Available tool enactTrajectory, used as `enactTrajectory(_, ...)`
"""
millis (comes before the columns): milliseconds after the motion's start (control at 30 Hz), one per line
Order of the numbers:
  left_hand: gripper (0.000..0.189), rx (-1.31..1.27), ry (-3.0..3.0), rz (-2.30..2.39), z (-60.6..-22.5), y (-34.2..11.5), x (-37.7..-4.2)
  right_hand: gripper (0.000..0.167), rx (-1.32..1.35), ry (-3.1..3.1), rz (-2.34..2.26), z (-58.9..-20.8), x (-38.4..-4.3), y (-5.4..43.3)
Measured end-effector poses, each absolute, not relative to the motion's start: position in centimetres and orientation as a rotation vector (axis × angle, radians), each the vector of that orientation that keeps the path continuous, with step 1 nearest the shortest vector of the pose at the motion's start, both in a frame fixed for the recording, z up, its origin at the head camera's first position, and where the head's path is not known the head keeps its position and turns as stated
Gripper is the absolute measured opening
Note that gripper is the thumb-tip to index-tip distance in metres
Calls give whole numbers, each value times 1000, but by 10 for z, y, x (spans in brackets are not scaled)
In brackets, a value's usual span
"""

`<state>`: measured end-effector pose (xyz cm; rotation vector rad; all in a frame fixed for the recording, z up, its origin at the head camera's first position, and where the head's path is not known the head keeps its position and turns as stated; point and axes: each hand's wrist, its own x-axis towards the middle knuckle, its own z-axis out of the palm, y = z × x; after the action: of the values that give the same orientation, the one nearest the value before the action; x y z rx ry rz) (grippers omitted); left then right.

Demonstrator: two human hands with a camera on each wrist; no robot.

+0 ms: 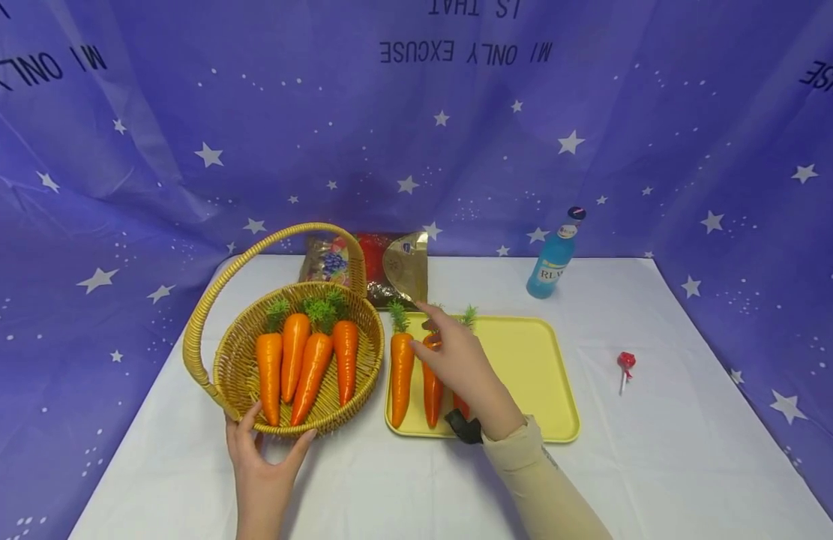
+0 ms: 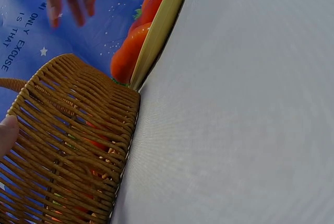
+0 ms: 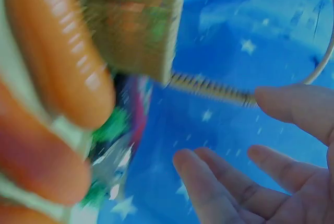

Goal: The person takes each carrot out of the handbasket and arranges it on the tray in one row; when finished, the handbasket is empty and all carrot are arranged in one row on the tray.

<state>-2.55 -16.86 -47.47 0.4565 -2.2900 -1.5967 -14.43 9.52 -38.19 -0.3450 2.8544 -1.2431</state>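
Observation:
My left hand (image 1: 264,454) holds the near rim of a yellow wicker basket (image 1: 234,367), its fingers at the edge and thumb (image 2: 8,132) against the woven side. Inside lie several orange carrots (image 1: 312,375) with green tops. To the right, a pale yellow tray (image 1: 531,375) carries three carrots, among them the left one (image 1: 401,379) and the middle one (image 1: 432,390); the third is mostly hidden by my right arm. My right hand (image 1: 456,356) is above these carrots with fingers spread, and in the right wrist view nothing lies between the fingers (image 3: 209,190).
A shiny red and gold bag (image 1: 396,266) lies behind the basket and tray. The blue bottle (image 1: 552,259) stands at the back right. A red lollipop (image 1: 626,364) lies right of the tray. Behind the white table (image 1: 686,450) hangs a starry purple cloth (image 1: 362,150).

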Motion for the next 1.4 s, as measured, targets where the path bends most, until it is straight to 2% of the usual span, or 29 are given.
enactTrajectory(233,92,452,-2282,-1598,-475,-168,-26,63,-617,2813,-1120,-363,-146,55)
enactTrajectory(433,92,450,-2282,-1593,-476,-168,-26,64,-720,2831,-918,-369,-148,22)
enactTrajectory(767,92,459,-2288,-1591,-477,-168,-27,68,-648,2797,-569,-389,-163,-12)
enactTrajectory(1133,91,470,-2274,-1583,-478,-168,-24,50,-718,2815,-245,-410,-169,-37)
enactTrajectory(1400,89,460,-2263,-1586,-477,-168,-25,51,-591,2801,-211,-414,-176,-47)
